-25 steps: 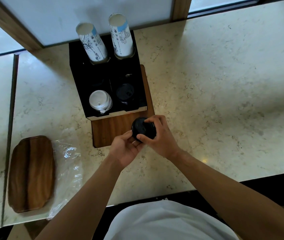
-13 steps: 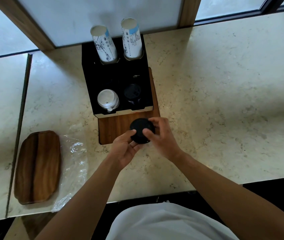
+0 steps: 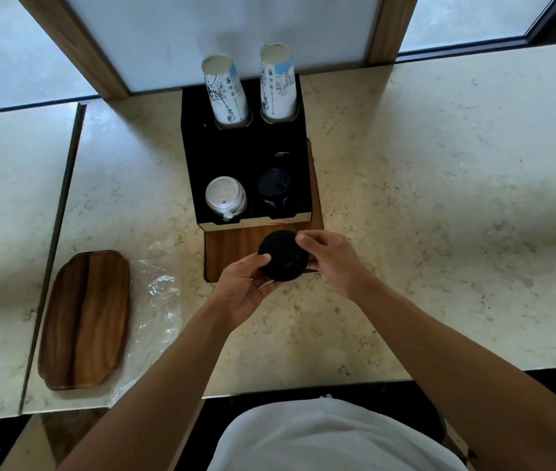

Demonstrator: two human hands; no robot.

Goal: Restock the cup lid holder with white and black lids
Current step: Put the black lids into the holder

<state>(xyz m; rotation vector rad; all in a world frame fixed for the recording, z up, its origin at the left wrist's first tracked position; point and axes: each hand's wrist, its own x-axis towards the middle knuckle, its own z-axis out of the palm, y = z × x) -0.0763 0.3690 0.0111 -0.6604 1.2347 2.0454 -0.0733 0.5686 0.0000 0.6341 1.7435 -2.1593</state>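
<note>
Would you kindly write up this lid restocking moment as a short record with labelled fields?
held item: black lids, gripped between both hands
left hand: fingers curled on the lids' near left side
right hand: fingers on the lids' right and far edge
holder: black, on the marble counter
front left slot: white lids
front right slot: black lid stack
back slots: two paper cup stacks
far left: wooden tray beside clear plastic wrap

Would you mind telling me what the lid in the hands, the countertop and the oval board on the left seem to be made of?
The black lid, held by both the left hand and right hand, looks like matte moulded plastic with a raised rim. The countertop looks like polished stone, perhaps marble: cream with mottled veins and a soft sheen. The oval board looks like smooth-finished wood, with streaked brown grain.
</note>
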